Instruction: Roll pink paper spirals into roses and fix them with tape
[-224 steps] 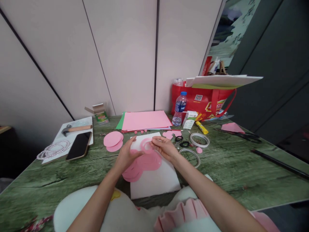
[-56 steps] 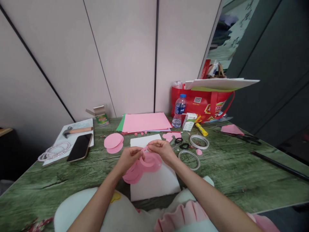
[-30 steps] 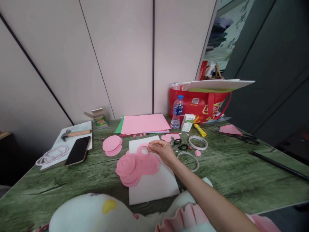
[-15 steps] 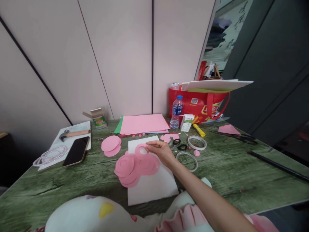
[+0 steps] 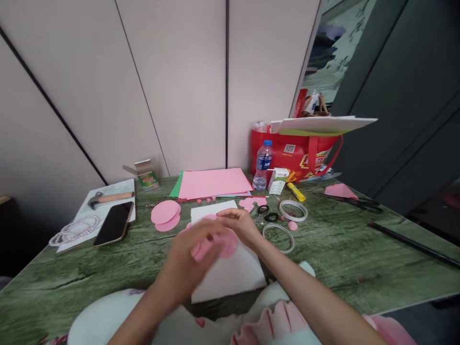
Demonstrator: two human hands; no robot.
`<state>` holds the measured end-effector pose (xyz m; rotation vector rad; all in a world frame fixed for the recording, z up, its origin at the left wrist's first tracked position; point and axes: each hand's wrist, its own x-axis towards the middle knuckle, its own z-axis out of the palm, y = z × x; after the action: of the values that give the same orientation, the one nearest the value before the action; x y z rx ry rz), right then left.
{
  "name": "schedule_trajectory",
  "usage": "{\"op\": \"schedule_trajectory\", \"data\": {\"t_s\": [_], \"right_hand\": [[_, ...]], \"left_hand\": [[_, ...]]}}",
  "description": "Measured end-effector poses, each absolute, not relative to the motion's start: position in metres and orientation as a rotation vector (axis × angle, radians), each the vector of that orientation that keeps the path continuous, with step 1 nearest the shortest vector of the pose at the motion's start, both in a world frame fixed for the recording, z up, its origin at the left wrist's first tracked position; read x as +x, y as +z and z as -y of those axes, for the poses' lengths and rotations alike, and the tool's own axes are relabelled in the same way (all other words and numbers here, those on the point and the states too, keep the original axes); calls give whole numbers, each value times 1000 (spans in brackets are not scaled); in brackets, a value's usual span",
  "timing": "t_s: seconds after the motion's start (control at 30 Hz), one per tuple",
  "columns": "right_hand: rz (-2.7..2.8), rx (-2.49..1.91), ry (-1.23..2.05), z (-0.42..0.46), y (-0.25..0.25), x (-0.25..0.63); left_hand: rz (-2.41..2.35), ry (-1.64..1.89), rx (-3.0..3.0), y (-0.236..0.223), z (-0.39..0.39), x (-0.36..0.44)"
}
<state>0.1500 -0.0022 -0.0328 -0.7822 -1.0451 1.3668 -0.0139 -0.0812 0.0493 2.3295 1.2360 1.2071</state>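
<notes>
My right hand [image 5: 240, 226] pinches the edge of a curled pink paper strip [image 5: 210, 217] above a white board [image 5: 230, 280]. My left hand [image 5: 187, 256] is blurred in front of the board, its thumb apart from the fingers and nothing visible between them. Pink paper rounds [image 5: 230, 245] lie on the board, partly behind the left hand. A loose pile of pink paper circles [image 5: 165, 213] rests on the table to the left of the board.
Behind lie pink paper sheets [image 5: 215, 183]. To the right are small scissors [image 5: 263, 210], tape rolls [image 5: 293, 211], a glue stick [image 5: 296, 191], a bottle [image 5: 263, 165] and a red bag [image 5: 283, 148]. A phone [image 5: 114, 224], hammer [image 5: 115, 197] and bead strings [image 5: 75, 230] are left.
Both hands were at the strip about two seconds ago. My left hand then left the view and has come back in from below. The right hand has kept its pinch, nearly still.
</notes>
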Motion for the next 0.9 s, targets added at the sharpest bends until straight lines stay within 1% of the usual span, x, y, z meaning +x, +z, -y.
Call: {"op": "schedule_trajectory", "data": {"t_s": [0.1, 0.2, 0.33, 0.4, 0.6, 0.9], "right_hand": [[1098, -778, 1383, 5, -31, 149], [1148, -765, 1396, 8, -30, 147], [1226, -743, 1377, 10, -28, 146], [1254, -757, 1359, 11, -28, 146], [1264, -765, 1347, 10, -29, 146], [1214, -751, 1318, 11, -26, 145]], "left_hand": [[-1366, 1241, 2247, 37, 32, -12], [-1409, 1156, 2220, 21, 11, -18], [-1319, 914, 2171, 12, 9, -22], [-1283, 848, 2150, 12, 10, -21], [-1271, 942, 2100, 14, 10, -19], [-1261, 951, 2030, 17, 14, -16]]}}
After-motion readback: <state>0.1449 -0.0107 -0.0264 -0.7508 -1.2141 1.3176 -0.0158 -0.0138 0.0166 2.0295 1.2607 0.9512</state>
